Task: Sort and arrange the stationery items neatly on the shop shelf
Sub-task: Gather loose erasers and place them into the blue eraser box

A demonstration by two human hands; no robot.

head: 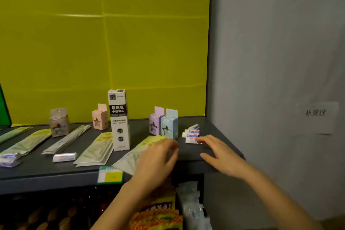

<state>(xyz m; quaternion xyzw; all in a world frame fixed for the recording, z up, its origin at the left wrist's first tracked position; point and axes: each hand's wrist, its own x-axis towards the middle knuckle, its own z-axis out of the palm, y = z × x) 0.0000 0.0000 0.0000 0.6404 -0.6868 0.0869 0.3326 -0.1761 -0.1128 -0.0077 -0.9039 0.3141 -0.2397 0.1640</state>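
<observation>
Several small white erasers [192,133] lie in a row at the right end of the dark grey shelf [46,166]. My right hand [218,152] lies flat with spread fingers, its fingertips touching the nearest eraser. My left hand [158,158] hovers over a flat clear packet [130,157] with a yellow header, fingers loosely bent and blurred; I see nothing held in it. A purple box [154,123] and a blue box [169,125] stand just behind my hands. A tall white refill box [119,119] stands upright mid-shelf.
Flat packets [97,150] lie side by side toward the left, with a white eraser [64,157], a grey box [58,122] and a pink box [100,117]. A green price tag [110,174] hangs on the shelf's front edge. A grey wall [270,61] closes the right side; bagged goods sit below.
</observation>
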